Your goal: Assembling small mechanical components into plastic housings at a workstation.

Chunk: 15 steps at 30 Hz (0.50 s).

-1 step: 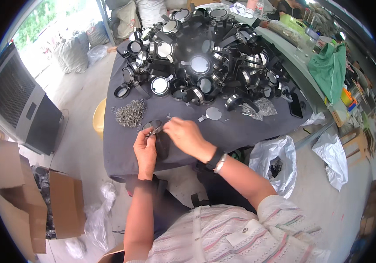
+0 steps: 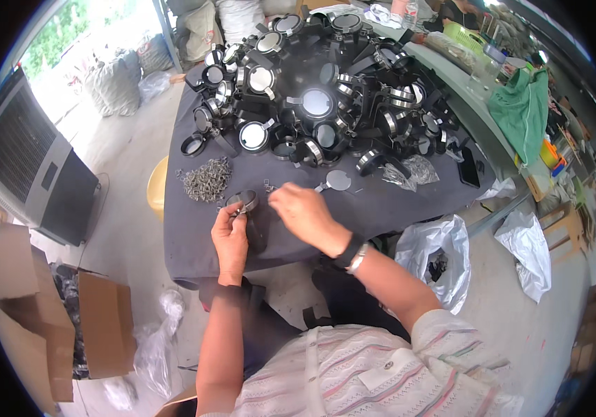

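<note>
Round magnifier (image 2: 246,201) in left hand (image 2: 231,240), right hand (image 2: 303,214) just beside

Sat at the near edge of a table (image 2: 395,201) draped in dark cloth. Held a small round magnifier (image 2: 243,202) in the left hand (image 2: 230,242), with the right hand (image 2: 303,213) just beside it, fingers curled. Heaped black-rimmed magnifiers (image 2: 312,104) toward the far edge, small metal parts (image 2: 207,180) near the left edge, a loose lens (image 2: 338,180) just beyond the right hand.
</note>
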{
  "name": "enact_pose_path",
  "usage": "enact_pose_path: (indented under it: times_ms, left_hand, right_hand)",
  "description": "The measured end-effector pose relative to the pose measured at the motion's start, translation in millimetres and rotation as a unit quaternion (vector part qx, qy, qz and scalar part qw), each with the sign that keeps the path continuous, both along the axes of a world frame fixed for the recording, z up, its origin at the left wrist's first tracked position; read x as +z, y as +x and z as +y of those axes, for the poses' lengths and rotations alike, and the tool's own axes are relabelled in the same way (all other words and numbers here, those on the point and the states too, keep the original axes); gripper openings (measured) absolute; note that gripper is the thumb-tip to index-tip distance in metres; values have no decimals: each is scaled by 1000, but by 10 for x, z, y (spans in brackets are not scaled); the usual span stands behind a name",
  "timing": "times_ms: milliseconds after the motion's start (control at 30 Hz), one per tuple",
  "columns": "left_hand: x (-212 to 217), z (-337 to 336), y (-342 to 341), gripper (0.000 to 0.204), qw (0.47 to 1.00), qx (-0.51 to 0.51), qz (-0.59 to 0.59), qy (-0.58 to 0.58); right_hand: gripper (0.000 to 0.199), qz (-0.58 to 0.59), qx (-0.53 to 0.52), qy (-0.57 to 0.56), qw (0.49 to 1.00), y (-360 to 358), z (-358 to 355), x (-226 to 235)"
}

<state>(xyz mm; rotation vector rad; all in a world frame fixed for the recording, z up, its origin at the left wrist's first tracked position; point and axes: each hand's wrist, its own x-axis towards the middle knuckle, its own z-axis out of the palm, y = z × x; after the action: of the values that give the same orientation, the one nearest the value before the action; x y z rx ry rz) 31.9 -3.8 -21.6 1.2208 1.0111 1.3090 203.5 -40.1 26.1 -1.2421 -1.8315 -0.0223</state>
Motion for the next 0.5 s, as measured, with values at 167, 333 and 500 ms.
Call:
enact_pose_path:
  times_ms: [167, 333, 500]
  left_hand:
    - [136, -66, 53, 16, 1000, -10, 9, -23]
    - [183, -68, 43, 16, 999, -8, 24, -23]
    - [155, -56, 7, 15, 999, -32, 18, -26]
  right_hand:
    - [5, -160, -157, -75, 972, 966, -273, 6]
    - [7, -213, -174, -133, 952, 1479, -352, -106]
    - [6, -330, -108, -96, 933, 1475, -324, -93]
